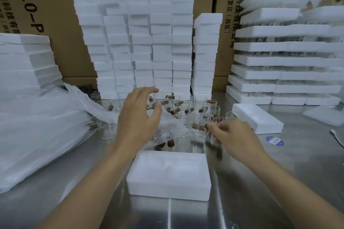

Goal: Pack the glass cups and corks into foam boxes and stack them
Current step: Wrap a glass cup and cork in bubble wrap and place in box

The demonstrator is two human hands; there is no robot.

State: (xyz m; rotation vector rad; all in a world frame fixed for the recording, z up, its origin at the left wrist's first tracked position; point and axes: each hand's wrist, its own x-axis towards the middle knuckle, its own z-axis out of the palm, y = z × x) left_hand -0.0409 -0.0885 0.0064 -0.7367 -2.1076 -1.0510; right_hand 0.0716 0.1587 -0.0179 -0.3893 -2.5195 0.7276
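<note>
Right now the left hand (137, 122) hovers with its fingers spread and loose, holding nothing, over a sheet of bubble wrap (165, 126) that partly covers a cluster of glass cups (197, 111) on the steel table (260, 182). Several of those cups hold brown corks. The right hand (236, 137), fingers curled, pinches one cork (199, 126) at its fingertips just above the nearest cups; motion blur beneath the hand hides anything else it may carry. An open foam box (167, 191) with moulded hollows lies on the table between the two forearms, close to the person. Another foam piece (258, 117) sits to the right, near a blue sticker (275, 140). Tall stacks of foam boxes (160, 42) stand behind the cups, against cardboard cartons (61, 24).
</note>
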